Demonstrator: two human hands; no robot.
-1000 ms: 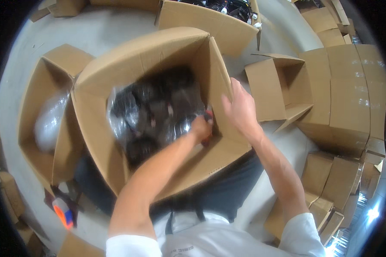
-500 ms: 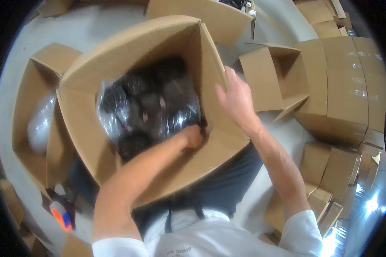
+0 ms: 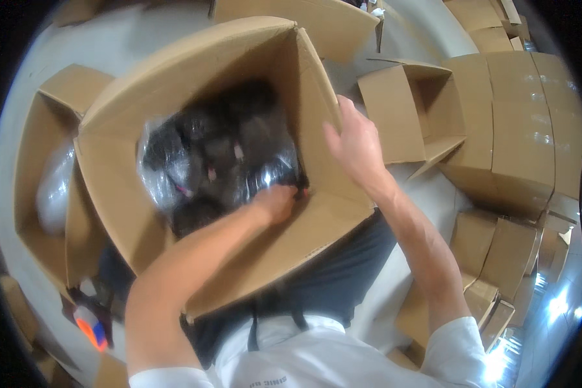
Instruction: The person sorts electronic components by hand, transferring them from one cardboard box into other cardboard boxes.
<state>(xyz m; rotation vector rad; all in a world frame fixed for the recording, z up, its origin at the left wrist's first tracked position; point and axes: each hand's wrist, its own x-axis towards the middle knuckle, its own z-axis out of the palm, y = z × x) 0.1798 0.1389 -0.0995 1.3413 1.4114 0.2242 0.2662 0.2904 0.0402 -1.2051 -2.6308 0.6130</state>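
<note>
A large open cardboard box (image 3: 330, 216) is tilted in front of me, its mouth facing me. Dark items in shiny clear plastic bags (image 3: 207, 152) fill its bottom, several with small pale or pinkish tags. My left hand (image 3: 277, 202) is down inside, its fingers curled in the near right corner against the bagged items. A small dark and red bit shows by the fingertips; what they hold is mostly hidden. My right hand (image 3: 357, 139) grips the top edge of the box's right wall, thumb on the inner side and fingers over the outside.
On the left stands another open box (image 3: 42, 236) with a clear plastic bundle (image 3: 57, 187) inside. An orange and blue object (image 3: 90, 328) lies below it. To the right are an open box (image 3: 391, 119) and stacked closed cartons (image 3: 520, 123). Another carton (image 3: 297, 22) stands at the far side.
The big box has shifted slightly left and up, tilting a little. My left hand has moved slightly left within its corner. My right hand keeps its grip on the wall.
</note>
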